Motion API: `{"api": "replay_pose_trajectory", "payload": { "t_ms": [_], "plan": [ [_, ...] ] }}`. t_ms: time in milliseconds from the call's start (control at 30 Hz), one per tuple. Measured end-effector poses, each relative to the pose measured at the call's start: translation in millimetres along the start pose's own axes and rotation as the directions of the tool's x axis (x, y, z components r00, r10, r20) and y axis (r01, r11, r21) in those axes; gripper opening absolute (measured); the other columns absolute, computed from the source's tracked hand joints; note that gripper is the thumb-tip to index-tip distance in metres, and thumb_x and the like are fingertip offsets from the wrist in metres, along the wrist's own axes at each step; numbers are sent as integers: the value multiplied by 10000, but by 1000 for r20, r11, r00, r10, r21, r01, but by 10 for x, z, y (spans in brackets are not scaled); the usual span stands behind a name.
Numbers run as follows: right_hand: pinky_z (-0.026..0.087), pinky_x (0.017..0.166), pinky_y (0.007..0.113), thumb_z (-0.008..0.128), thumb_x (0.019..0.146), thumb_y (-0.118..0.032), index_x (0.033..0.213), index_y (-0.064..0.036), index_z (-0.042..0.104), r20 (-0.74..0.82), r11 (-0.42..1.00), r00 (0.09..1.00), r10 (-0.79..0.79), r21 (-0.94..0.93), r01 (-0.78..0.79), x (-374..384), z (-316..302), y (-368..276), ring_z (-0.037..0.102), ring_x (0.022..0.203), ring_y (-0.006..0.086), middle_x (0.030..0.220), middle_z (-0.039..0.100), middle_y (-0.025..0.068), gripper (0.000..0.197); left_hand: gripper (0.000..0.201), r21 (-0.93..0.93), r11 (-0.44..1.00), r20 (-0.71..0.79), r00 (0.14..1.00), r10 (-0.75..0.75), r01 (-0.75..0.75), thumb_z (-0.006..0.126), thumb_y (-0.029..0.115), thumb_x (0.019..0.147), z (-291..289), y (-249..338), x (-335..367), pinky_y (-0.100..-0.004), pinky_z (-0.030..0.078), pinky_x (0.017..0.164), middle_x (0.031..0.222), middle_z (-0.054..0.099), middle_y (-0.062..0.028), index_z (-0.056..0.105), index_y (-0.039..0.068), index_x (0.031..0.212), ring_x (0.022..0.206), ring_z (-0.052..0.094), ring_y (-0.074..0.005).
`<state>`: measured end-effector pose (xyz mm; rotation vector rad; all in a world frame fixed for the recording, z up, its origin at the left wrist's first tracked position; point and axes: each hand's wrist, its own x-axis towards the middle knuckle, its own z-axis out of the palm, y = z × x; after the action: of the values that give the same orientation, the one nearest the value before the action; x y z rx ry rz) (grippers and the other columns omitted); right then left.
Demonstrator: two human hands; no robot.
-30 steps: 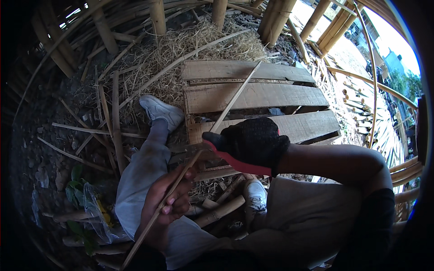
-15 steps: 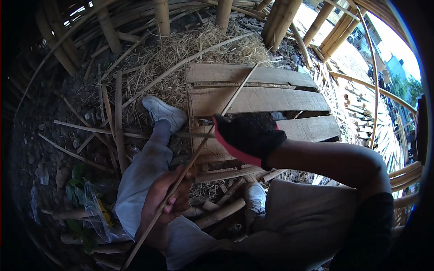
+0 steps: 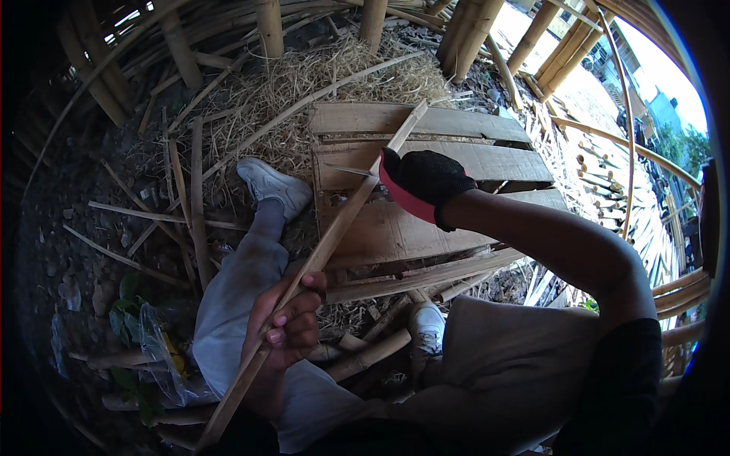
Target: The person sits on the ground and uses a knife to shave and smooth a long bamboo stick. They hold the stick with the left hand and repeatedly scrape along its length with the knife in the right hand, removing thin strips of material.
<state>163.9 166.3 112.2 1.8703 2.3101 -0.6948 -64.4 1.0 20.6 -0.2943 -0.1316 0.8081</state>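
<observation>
A long bamboo strip (image 3: 334, 232) slants from the lower left up to the wooden slats, its wide pale face showing. My bare left hand (image 3: 285, 327) is closed around its lower part, thumb along the strip. On my right hand (image 3: 426, 182) is a black glove with a red-pink edge; it is closed at the strip's upper part. From that fist a thin knife blade (image 3: 348, 169) sticks out to the left, lying across the strip. The knife's handle is hidden in the glove. Under the strip's far end lies the low slatted wooden platform (image 3: 487, 161).
Dry straw (image 3: 304, 80) is heaped behind the platform. Loose bamboo strips (image 3: 199, 197) lie to the left, near my white shoe (image 3: 275, 186). Bamboo posts (image 3: 471, 38) stand at the back. Cut bamboo pieces (image 3: 372, 357) and a clear plastic bag (image 3: 161, 353) lie close by.
My right hand with the knife has moved up along the strip, away from me. The strip has turned, so its wide face shows instead of its narrow edge. My left hand still grips it.
</observation>
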Motion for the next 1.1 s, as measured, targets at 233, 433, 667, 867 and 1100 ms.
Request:
{"api": "replay_pose_trajectory", "payload": {
  "t_ms": [233,433,667,867,1100],
  "plan": [
    [526,896,466,215,1029,-525,1040,-45,702,-62,982,994,-94,-172,82,28,-34,92,691,929,389,970,725,195,684,268,-96,994,39,998,-40,43,224,225,1090,-30,-17,30,-232,374,360,601,522,-58,423,47,1114,381,501,-139],
    [489,923,486,204,1028,-563,928,-12,707,-130,978,976,-173,-137,155,-279,323,-99,686,865,404,832,710,199,753,312,-76,996,73,996,-50,56,212,271,1099,-22,15,58,-228,364,352,592,525,-58,429,47,1108,375,502,-141],
    [518,894,431,224,989,-680,955,-148,760,81,985,990,113,-136,-101,1,-299,146,707,882,329,834,729,124,757,288,43,999,-33,999,-8,10,254,281,1101,-7,15,19,-225,341,346,579,514,-45,423,49,1091,371,500,-128],
    [551,754,402,533,998,-423,1062,-153,719,-142,845,844,-518,-239,478,-290,164,316,701,885,314,932,709,150,334,252,317,948,-84,994,65,-36,339,235,1086,45,31,-24,-230,375,342,611,504,-61,410,3,1154,387,526,-148],
    [546,630,379,643,951,-277,1143,-184,713,-371,843,785,-496,12,538,-553,357,113,703,734,256,740,660,83,225,347,452,892,-143,988,60,11,345,214,1086,312,-30,-65,-229,438,315,631,465,-29,385,-46,1311,383,528,-136]
  ]
}}
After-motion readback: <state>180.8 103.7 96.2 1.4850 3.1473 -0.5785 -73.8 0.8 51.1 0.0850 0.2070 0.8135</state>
